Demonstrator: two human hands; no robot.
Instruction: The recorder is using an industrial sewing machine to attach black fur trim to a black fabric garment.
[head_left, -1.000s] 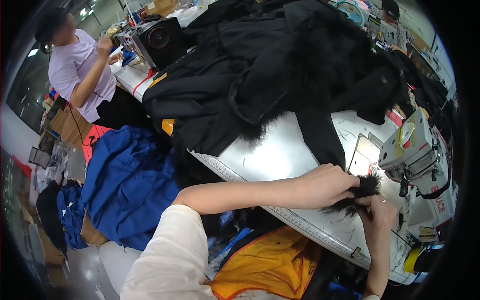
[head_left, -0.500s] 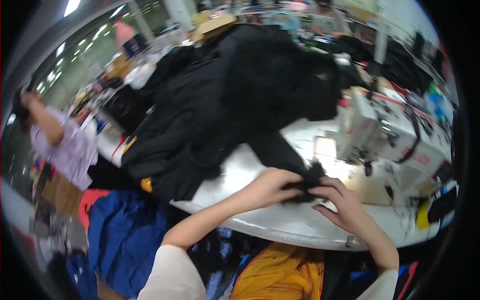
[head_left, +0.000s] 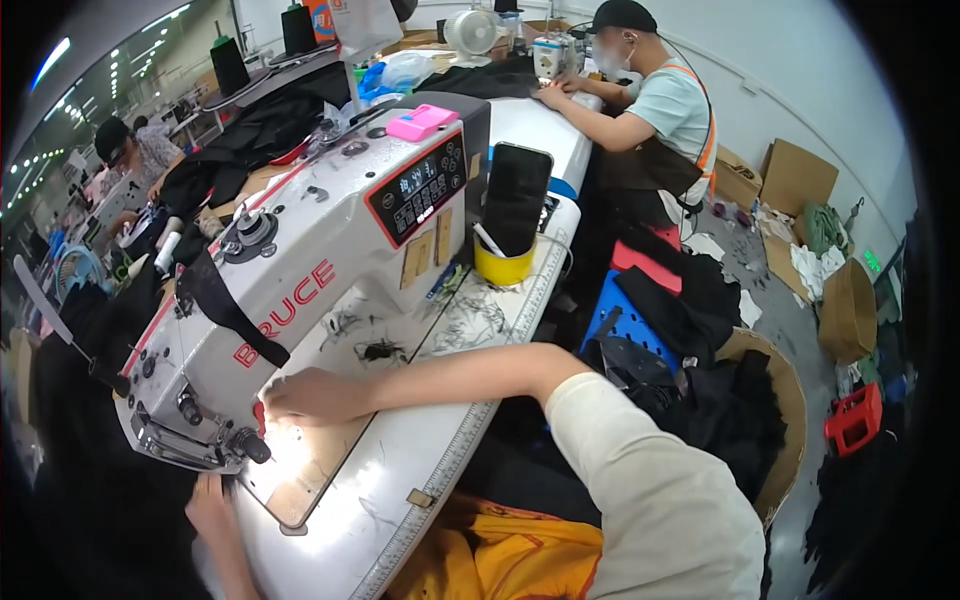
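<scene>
My right hand (head_left: 315, 397) is at the lit needle area of a white sewing machine (head_left: 300, 280), beside a small red part (head_left: 260, 415). Its fingers are bent together; what they hold, if anything, I cannot make out. My left hand (head_left: 212, 505) is left of the machine head, fingertips raised beside it and partly hidden. Dark material (head_left: 80, 470) fills the space left of that hand. The metal plate (head_left: 330, 460) lies under the lamp's glare. A yellow cup (head_left: 505, 265) with a black phone (head_left: 518, 195) stands behind my right forearm.
A capped co-worker (head_left: 660, 120) works at another machine at the upper right; another person (head_left: 140, 160) is at the upper left. A cardboard box (head_left: 785, 420) of black fabric and a blue crate (head_left: 620, 320) sit right of my table. A red container (head_left: 850, 415) is on the floor.
The view has swung right toward the machine. My hands, earlier together on black fur, are now apart: the right at the needle area, the left beside the machine head. The fur is no longer visible between them.
</scene>
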